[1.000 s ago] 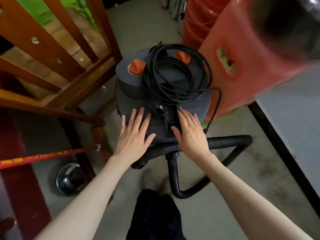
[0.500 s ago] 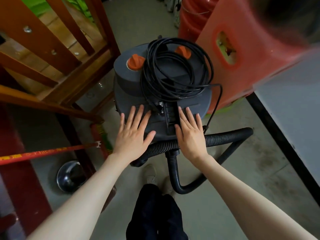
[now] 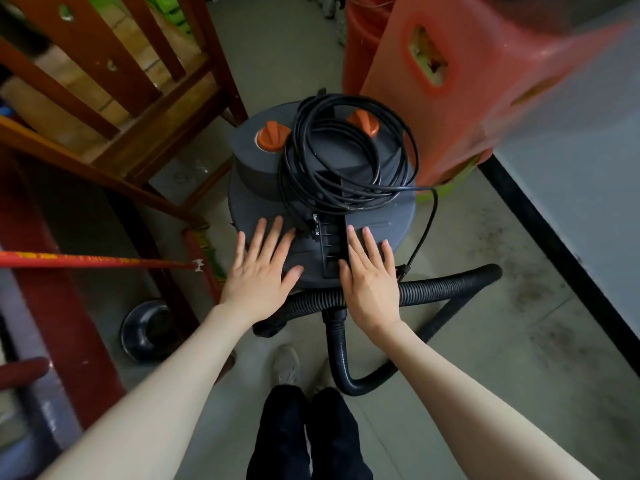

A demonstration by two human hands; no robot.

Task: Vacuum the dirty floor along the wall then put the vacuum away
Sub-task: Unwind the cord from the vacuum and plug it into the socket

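- Two hands, yours: left hand [image 3: 258, 271] and right hand [image 3: 370, 278], fingers straight and spread, flat on the vacuum [image 3: 256, 202] lid's near edge.
- Vacuum: on floor between wooden chair [image 3: 114, 98], left, and red stool [image 3: 450, 81], right.
- Cord [image 3: 346, 157]: coiled on top.

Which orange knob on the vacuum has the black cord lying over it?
The right knob: loops of the cord cross it. The left knob sits just outside the coil, fully uncovered, on the vacuum.

Grey scuffed floor [image 3: 512, 341], wooden chair [image 3: 114, 109], red plastic stool [image 3: 460, 81].
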